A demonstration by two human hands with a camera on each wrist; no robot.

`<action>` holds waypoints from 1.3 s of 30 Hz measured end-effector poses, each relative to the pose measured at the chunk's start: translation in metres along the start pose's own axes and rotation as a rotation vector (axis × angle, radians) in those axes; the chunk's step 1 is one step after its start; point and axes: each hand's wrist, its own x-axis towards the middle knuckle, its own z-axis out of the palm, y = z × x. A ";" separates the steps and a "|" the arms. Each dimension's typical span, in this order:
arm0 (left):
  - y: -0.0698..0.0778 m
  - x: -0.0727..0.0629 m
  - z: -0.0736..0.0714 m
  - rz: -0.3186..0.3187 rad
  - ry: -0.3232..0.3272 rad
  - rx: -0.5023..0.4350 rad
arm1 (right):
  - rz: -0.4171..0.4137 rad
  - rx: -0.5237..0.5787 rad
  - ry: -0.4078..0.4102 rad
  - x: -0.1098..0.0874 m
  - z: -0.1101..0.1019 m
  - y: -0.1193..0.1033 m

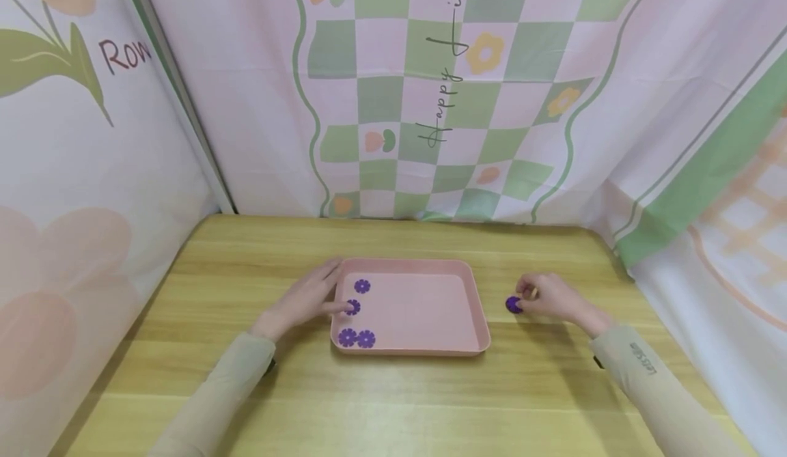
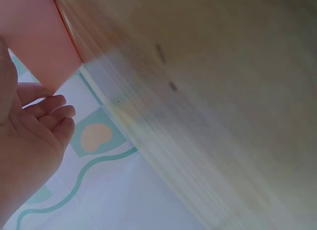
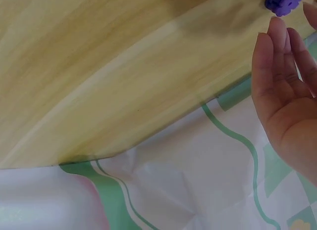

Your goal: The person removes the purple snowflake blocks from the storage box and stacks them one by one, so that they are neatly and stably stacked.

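A shallow pink tray (image 1: pixel 418 352) sits on the wooden table with several purple notched snowflake discs in it, two of them side by side (image 1: pixel 366 339) near its front left corner. My left hand (image 1: pixel 310 296) grips the tray's left wall, thumb over the rim and fingers outside. Its thumb tip overlaps another disc (image 1: pixel 352 307). In the left wrist view, the fingers (image 2: pixel 49 114) curl by the tray corner (image 2: pixel 42 47). Right of the tray, my right hand (image 1: pixel 550 296) pinches purple snowflake discs (image 1: pixel 514 305) at its fingertips. The right wrist view shows these discs (image 3: pixel 283 2) layered together.
The wood-grain table (image 1: pixel 393 402) extends around the tray. A checked green and white curtain (image 1: pixel 430 102) hangs along the back edge. More printed cloth stands on the left (image 1: pixel 92 170) and right (image 1: pixel 707 225).
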 end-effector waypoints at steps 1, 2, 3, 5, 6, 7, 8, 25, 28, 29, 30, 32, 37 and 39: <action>0.000 0.000 0.000 -0.003 -0.001 -0.003 | -0.004 -0.002 0.005 0.001 -0.001 -0.001; 0.000 -0.001 0.000 -0.004 -0.001 -0.004 | -0.004 -0.003 0.008 0.002 -0.002 -0.002; 0.001 -0.001 -0.001 -0.007 -0.002 -0.005 | -0.008 -0.004 0.010 0.003 -0.003 -0.003; 0.001 -0.001 -0.001 -0.006 -0.001 -0.005 | -0.014 -0.009 0.009 0.005 -0.006 -0.006; 0.001 -0.001 -0.001 -0.006 -0.001 -0.004 | -0.017 -0.009 0.009 0.006 -0.006 -0.007; 0.001 -0.001 -0.001 -0.005 -0.001 -0.002 | -0.020 -0.009 0.007 0.007 -0.008 -0.009; 0.001 -0.001 -0.001 -0.004 -0.001 0.000 | -0.024 -0.012 0.008 0.008 -0.008 -0.011; -0.003 0.000 0.001 -0.005 -0.011 0.011 | -0.081 0.001 -0.046 0.044 -0.016 -0.053; -0.003 0.000 0.002 -0.004 -0.013 0.015 | -0.111 -0.004 -0.039 0.050 -0.015 -0.060; -0.003 0.000 0.002 -0.004 -0.013 0.013 | -0.120 -0.004 -0.038 0.052 -0.015 -0.062; -0.004 0.001 0.002 -0.003 -0.012 0.013 | -0.127 -0.005 -0.036 0.054 -0.015 -0.064; -0.004 0.001 0.002 0.004 -0.006 0.008 | -0.143 -0.004 -0.035 0.058 -0.013 -0.068; -0.003 0.001 0.001 0.004 -0.004 -0.005 | -0.167 -0.007 -0.043 0.072 -0.007 -0.078; -0.003 0.001 0.002 0.002 -0.005 -0.005 | -0.179 -0.010 -0.050 0.077 -0.005 -0.083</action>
